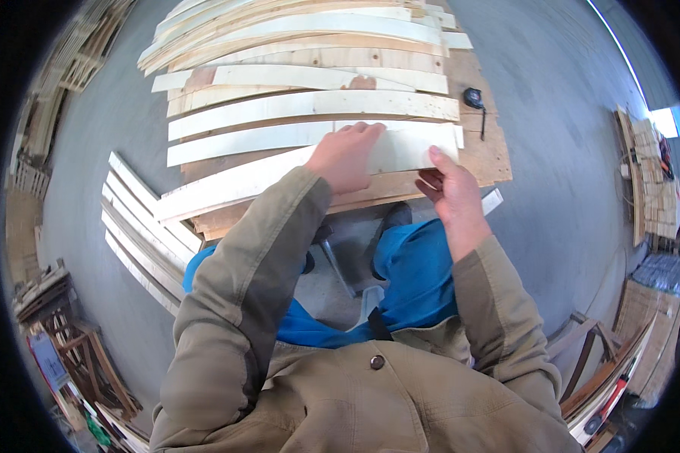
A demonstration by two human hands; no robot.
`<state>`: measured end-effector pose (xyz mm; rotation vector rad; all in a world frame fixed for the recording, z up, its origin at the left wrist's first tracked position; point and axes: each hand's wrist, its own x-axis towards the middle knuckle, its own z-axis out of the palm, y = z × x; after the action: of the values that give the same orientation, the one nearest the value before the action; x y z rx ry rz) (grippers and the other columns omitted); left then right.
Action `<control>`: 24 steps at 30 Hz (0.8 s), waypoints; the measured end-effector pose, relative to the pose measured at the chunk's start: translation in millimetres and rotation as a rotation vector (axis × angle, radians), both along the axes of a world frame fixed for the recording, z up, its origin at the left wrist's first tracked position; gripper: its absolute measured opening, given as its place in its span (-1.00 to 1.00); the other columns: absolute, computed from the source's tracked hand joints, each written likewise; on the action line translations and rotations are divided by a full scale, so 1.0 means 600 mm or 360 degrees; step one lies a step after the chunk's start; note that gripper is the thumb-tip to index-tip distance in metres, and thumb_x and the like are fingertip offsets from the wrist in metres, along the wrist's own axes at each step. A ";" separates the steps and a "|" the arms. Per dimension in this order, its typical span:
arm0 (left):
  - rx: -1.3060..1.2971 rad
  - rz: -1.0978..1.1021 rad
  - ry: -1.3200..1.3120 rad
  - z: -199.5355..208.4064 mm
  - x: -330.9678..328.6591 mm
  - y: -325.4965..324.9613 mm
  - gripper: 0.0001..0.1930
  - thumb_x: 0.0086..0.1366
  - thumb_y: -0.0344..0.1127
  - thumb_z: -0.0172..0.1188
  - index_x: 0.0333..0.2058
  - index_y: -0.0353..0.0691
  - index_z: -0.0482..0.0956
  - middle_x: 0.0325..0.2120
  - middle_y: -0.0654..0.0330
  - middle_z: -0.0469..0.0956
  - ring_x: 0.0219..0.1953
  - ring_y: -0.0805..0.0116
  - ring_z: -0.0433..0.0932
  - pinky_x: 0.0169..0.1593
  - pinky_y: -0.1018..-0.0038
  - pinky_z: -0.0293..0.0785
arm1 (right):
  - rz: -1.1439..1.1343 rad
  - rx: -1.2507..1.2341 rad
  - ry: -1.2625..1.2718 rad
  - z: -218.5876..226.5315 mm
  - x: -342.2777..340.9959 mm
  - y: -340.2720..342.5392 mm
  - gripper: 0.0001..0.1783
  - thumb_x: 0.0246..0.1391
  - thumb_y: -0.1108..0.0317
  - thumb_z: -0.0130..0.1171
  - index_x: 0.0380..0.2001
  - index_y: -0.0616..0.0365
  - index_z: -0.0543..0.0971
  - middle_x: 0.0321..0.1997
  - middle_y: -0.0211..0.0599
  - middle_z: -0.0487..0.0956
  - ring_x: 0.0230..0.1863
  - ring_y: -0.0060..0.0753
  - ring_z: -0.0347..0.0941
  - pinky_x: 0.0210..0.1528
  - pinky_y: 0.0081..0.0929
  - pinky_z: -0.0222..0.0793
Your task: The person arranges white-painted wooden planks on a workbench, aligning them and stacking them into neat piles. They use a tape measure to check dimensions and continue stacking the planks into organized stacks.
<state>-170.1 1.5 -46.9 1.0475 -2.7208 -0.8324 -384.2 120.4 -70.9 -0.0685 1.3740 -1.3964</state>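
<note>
A pale wooden board (249, 181) slants across the near side of a plywood worktop (480, 162), its left end jutting past the worktop's edge. My left hand (347, 157) lies over its middle, fingers bent toward the far edge and thumb hidden. At the right end, my right hand (449, 189) pinches the board, thumb on the top face and fingers curled below the near edge. Just beyond lie a similar board (242, 145), partly covered at its right end, and another board (310, 107).
More boards (302, 34) are piled at the far side. A black tape measure (472, 97) sits at the worktop's right. Several strips (147, 226) lean out at the lower left. Stacked timber (650, 181) stands on the floor to the right, and wooden frames (83, 355) stand at lower left.
</note>
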 end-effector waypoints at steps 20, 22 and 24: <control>-0.0062 0.0260 0.0120 -0.216 -0.003 -0.020 -0.08 0.04 -0.19 0.57 0.40 -0.19 0.40 0.33 0.04 0.49 0.44 0.06 0.39 0.50 -0.13 0.20 | 0.0127 0.0172 -0.0246 -0.276 -0.118 -0.025 -0.62 0.32 0.07 0.44 0.04 0.04 0.66 -0.06 -0.28 0.69 0.04 -0.25 0.61 0.23 -0.10 0.60; -0.0073 0.0261 0.0063 -0.224 0.016 -0.025 -0.05 0.02 -0.16 0.61 0.40 -0.16 0.39 0.34 0.04 0.48 0.44 0.06 0.38 0.52 -0.11 0.19 | 0.0107 0.0192 -0.0263 -0.306 -0.125 -0.023 -0.63 0.33 0.06 0.42 0.04 0.02 0.66 -0.05 -0.31 0.69 0.06 -0.25 0.61 0.24 -0.10 0.60; -0.0035 0.0262 -0.0034 -0.227 0.040 -0.031 -0.03 0.01 -0.14 0.63 0.41 -0.14 0.40 0.34 0.03 0.47 0.44 0.04 0.38 0.54 -0.08 0.19 | 0.0150 0.0148 -0.0342 -0.334 -0.126 -0.021 -0.63 0.35 0.06 0.40 0.07 0.00 0.66 -0.03 -0.33 0.70 0.06 -0.27 0.62 0.22 -0.12 0.61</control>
<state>-146.3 -17.1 -183.0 1.2621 -2.6103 -0.7667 -459.8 107.6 -271.2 0.0755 1.2385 -1.2223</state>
